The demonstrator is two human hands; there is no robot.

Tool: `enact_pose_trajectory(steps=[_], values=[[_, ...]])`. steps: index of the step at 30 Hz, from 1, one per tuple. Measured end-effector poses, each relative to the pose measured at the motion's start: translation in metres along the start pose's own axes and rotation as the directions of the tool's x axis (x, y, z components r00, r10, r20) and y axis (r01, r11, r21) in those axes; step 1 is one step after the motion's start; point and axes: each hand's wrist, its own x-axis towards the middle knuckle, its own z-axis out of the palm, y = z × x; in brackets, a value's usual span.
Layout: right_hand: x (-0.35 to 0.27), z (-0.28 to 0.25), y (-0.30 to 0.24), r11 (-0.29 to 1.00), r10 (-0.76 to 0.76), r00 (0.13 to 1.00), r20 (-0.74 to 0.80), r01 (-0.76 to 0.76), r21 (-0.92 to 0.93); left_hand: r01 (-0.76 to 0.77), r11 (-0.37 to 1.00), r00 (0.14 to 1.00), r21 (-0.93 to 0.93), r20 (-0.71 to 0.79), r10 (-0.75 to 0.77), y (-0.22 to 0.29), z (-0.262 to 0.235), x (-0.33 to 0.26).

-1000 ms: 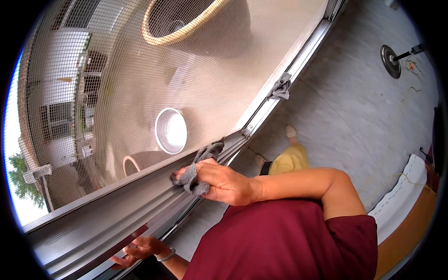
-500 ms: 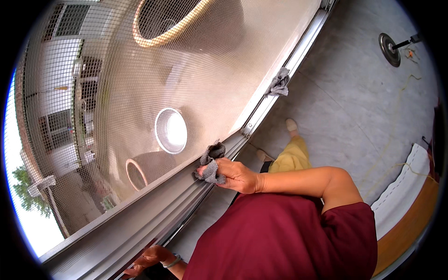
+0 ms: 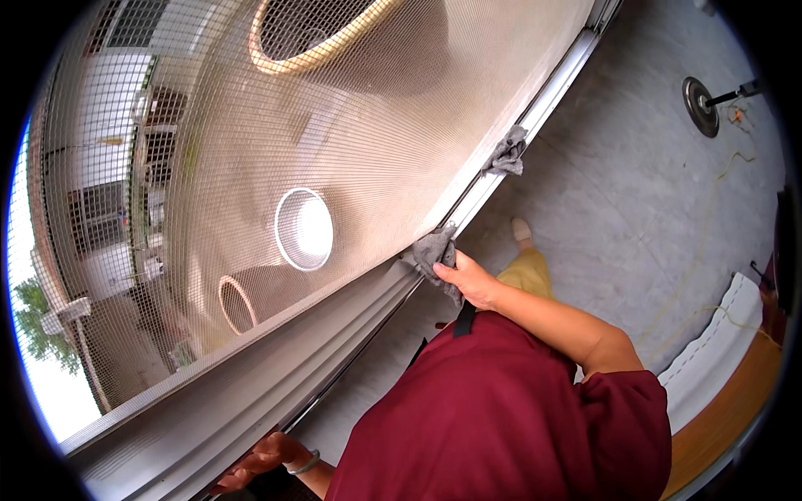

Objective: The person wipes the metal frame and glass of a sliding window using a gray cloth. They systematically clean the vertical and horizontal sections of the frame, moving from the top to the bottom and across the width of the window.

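The gray cloth (image 3: 435,248), matte, crumpled and unevenly folded, is at the corner of the metal window frame (image 3: 276,380). The right hand (image 3: 469,280) has its fingers clasped on it; the left hand's (image 3: 271,455) grip cannot be determined.

Rough, matt cloth rag (image 3: 435,249) at centre; smooth metal frame (image 3: 251,388), lower left; fine mesh screen (image 3: 376,150), upper left.

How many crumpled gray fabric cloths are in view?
2. One crumpled gray cloth is in the person's right hand; the second gray cloth lies on the silver metal track, farther up and right. Others could be hidden.
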Motion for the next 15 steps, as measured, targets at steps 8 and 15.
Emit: enact_pose_trajectory(steps=[8,15], values=[[0.012,-0.088,-0.017,0.487,-0.528,0.786,-0.322,-0.031,-0.873,0.061,0.997,0.998,-0.041,-0.016,-0.062,0.004,-0.002,0.0],[0.074,-0.062,0.036,0.364,-0.704,0.645,-0.297,-0.031,-0.931,0.078,0.99,0.995,-0.121,-0.06,-0.085,0.002,0.003,0.001]])
